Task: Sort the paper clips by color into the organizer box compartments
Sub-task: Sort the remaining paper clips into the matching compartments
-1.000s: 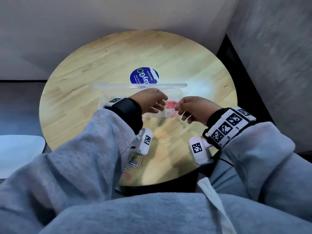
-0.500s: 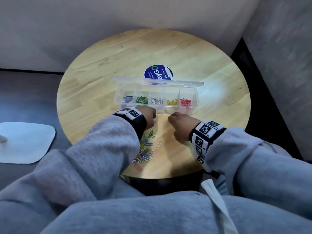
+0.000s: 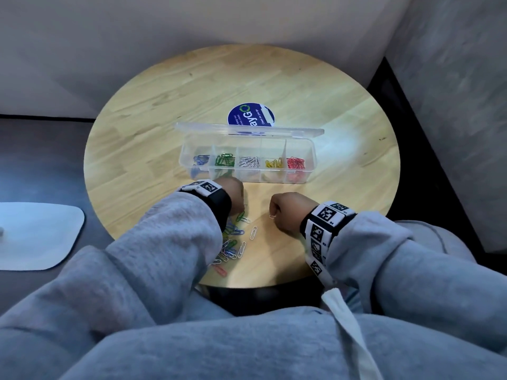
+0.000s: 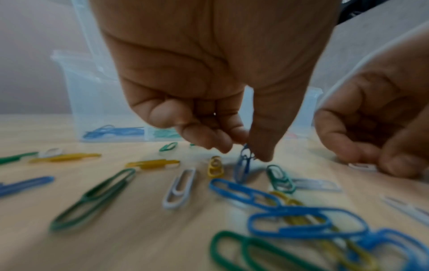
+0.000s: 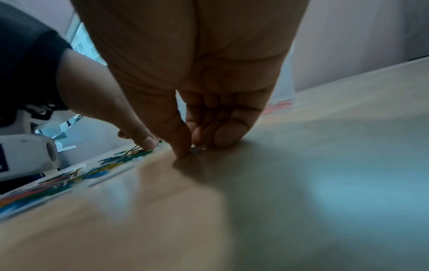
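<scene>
- A round wooden table [image 3: 164,127] carries everything; grey walls rise behind it and a white flat pad [image 3: 33,237] lies off to the left on a lower surface.
- Grey sleeves [image 3: 170,242] fill the near foreground, and the left one covers part of the loose clips.
- The clear organizer box [image 3: 247,176] sits mid-table with its lid [image 3: 247,130] open at the back, partly covering a blue round sticker [image 3: 251,115].
- Its compartments, left to right, hold blue, green, white, yellow and red clips [image 3: 295,163].
- A heap of loose paper clips [image 3: 231,242] in mixed colours lies between the box and the near table edge, under and beside the left wrist.
- The left hand [image 3: 233,193] has fingers curled downward, thumb and fingertip pinching a blue clip [image 4: 243,165] tilted up off the table.
- The right hand [image 3: 288,212] is curled, thumb and fingers closed on a white clip [image 3: 272,216] lying on the wood, apart from the heap.
- Tagged wristbands [image 3: 326,231] wrap both wrists.
</scene>
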{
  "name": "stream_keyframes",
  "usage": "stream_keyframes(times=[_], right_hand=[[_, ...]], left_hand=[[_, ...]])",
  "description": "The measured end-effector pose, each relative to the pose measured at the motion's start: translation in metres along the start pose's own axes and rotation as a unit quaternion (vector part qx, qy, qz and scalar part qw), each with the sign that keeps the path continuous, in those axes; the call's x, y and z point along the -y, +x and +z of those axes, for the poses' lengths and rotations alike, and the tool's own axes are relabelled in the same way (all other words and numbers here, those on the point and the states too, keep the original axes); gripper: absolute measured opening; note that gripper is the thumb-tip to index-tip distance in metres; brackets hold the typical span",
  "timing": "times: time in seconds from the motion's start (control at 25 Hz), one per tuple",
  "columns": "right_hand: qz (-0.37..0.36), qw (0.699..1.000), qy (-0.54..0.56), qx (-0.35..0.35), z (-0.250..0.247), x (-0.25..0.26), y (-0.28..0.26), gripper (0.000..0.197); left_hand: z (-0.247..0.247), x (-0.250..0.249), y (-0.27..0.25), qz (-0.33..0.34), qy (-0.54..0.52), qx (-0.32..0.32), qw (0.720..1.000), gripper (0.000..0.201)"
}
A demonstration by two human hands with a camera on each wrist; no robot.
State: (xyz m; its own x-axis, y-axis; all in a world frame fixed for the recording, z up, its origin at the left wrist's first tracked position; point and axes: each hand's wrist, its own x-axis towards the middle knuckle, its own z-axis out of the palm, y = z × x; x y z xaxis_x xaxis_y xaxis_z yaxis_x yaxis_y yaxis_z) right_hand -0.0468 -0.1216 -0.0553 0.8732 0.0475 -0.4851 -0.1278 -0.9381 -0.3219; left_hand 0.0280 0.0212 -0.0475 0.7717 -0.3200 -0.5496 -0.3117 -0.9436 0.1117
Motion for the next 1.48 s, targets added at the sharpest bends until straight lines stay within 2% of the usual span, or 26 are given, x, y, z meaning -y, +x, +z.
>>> stream_keyframes(times=[0.04,0.08,0.16,0.24,0.32,0.44,0.48,0.52,0.6,0.64,0.72,0.8,0.92,1.0,1.12,1.2,1.32,1.48], right_hand=[[-0.006,1.000,0.000,0.005,0.000,0.000,-0.002,0.022],[-0.012,1.000,-0.003,0.010,0.001,0.001,-0.003,0.020],[-0.017,1.000,-0.013,0.019,0.003,0.002,-0.006,0.015],[-0.016,0.999,-0.026,0.026,0.006,0.004,-0.009,0.007],[-0.023,0.998,-0.048,0.033,0.007,0.007,-0.012,0.008],[-0.035,0.999,-0.033,0.012,0.006,0.013,-0.017,0.013],[-0.034,0.999,-0.005,0.002,0.006,0.014,-0.017,0.013],[-0.027,0.999,0.033,-0.003,0.006,0.016,-0.018,0.013],[0.008,0.988,0.156,0.021,0.005,0.017,-0.018,0.014],[0.037,0.972,0.227,0.042,0.004,0.017,-0.017,0.018],[0.083,0.947,0.303,0.066,0.004,0.015,-0.019,0.027],[0.064,0.958,0.272,0.062,0.003,0.012,-0.020,0.027],[-0.025,0.987,0.156,0.038,0.003,0.013,-0.022,0.018],[-0.054,0.992,0.107,0.026,0.006,0.015,-0.020,0.013],[-0.097,0.994,0.020,0.036,0.011,0.016,-0.015,0.024],[-0.111,0.993,-0.007,0.041,0.012,0.017,-0.013,0.026],[-0.104,0.994,0.003,0.042,0.013,0.016,-0.013,0.018],[-0.091,0.995,-0.015,0.048,0.011,0.016,-0.013,0.015]], left_hand=[[0.000,0.002,-0.003,0.010,-0.034,-0.008,0.999,0.006],[-0.003,0.003,-0.009,0.018,-0.077,-0.017,0.997,0.006],[-0.006,0.008,-0.018,0.026,-0.186,-0.020,0.982,0.022],[-0.009,0.014,-0.022,0.027,-0.323,-0.005,0.946,0.025],[-0.011,0.018,-0.026,0.018,-0.424,0.008,0.906,0.025],[-0.015,0.020,-0.032,-0.010,-0.472,0.034,0.881,0.032],[-0.016,0.019,-0.035,-0.017,-0.471,0.042,0.881,0.033],[-0.017,0.019,-0.036,-0.014,-0.449,0.043,0.892,0.031],[-0.016,0.017,-0.038,0.015,-0.313,0.029,0.949,0.020],[-0.014,0.015,-0.039,0.033,-0.221,0.015,0.975,0.016],[-0.010,0.009,-0.038,0.057,-0.089,-0.003,0.994,0.020],[-0.004,0.002,-0.034,0.074,-0.039,0.003,0.997,0.022],[0.002,-0.005,-0.027,0.093,-0.002,0.012,0.996,0.022],[0.003,-0.006,-0.024,0.099,0.018,0.023,0.995,0.021],[0.005,-0.004,-0.021,0.096,0.019,0.030,0.995,0.009],[0.007,0.000,-0.020,0.082,0.002,0.026,0.996,0.020],[0.010,0.009,-0.020,0.058,-0.056,0.033,0.996,0.023],[0.000,0.019,-0.025,0.021,-0.185,0.043,0.982,0.023]])
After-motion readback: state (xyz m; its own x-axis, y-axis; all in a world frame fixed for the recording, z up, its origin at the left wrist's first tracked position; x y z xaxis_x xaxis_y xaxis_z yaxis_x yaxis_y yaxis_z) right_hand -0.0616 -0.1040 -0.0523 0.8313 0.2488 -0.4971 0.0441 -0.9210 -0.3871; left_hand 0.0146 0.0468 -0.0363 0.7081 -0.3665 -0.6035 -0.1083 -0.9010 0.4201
